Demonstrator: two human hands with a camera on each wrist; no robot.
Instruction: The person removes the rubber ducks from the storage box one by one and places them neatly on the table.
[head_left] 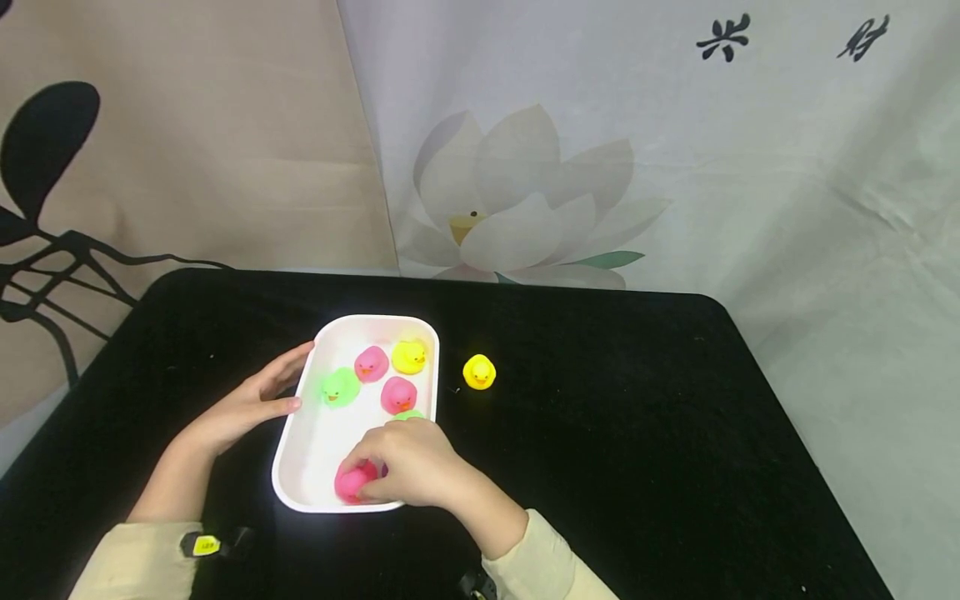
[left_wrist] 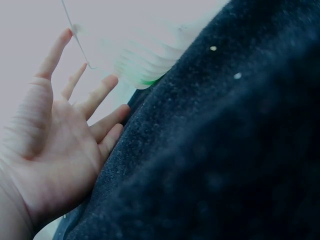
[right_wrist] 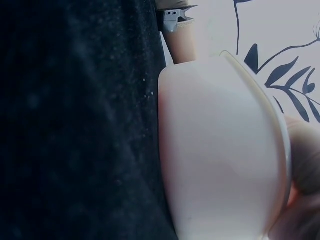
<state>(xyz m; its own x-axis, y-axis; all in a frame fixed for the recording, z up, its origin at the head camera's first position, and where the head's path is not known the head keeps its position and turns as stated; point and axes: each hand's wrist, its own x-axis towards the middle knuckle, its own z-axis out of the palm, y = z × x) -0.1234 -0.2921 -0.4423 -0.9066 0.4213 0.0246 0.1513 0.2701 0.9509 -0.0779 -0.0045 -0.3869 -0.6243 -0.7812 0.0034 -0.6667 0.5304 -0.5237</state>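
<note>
A white tray (head_left: 322,458) holds several small rubber ducks. Inside it, my right hand (head_left: 408,467) has thumb and fingers curled round a pink rubber duck (head_left: 351,485) in the near left corner. A bit of something purple shows behind those fingers. In the right wrist view the white tray (right_wrist: 225,145) fills the middle, and the right hand (right_wrist: 302,175) is partly seen past its rim. My left hand (head_left: 251,400) rests its fingertips and thumb against the tray's left rim; in the left wrist view that hand (left_wrist: 65,135) has its fingers spread, fairly straight.
Farther up in the tray lie a green duck (head_left: 341,387), two pink ducks (head_left: 371,364) and a yellow duck (head_left: 409,357); another green one (head_left: 408,415) is half covered by the right hand. Outside, another yellow duck (head_left: 479,372) stands on the black tablecloth (head_left: 637,433).
</note>
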